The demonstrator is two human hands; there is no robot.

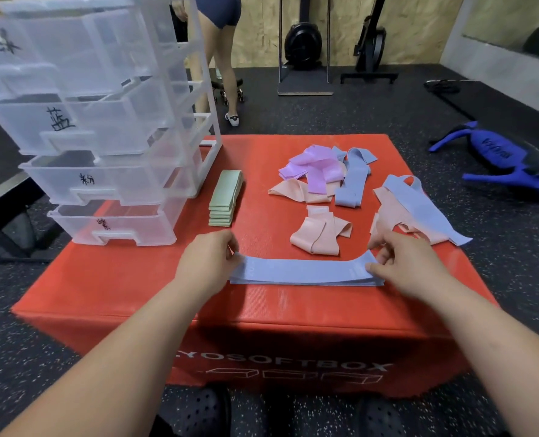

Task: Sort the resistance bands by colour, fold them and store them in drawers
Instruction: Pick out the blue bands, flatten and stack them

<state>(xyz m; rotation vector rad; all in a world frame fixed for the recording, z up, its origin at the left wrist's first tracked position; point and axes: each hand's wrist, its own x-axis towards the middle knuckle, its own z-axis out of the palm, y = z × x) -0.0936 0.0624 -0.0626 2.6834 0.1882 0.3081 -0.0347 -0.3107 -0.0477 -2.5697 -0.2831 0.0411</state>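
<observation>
Head view: we see a flat stack of blue bands (306, 272) lying low in the middle of the frame, on top of a red box (261, 313). Our left hand (208, 260) pinches the left end of the stack. Our right hand (403, 263) pinches the right end (thumb on top, fingers curled behind). So the blue bands lie right between our two hands and touch both. Just above the left hand, a neat stack of green bands (225, 200) lies on the box. The clear drawers (104, 152) stand in the upper left of the frame, also on the box. Loose bands (318, 234) in pink, purple and blue lie in messy heaps above the right hand.
</observation>
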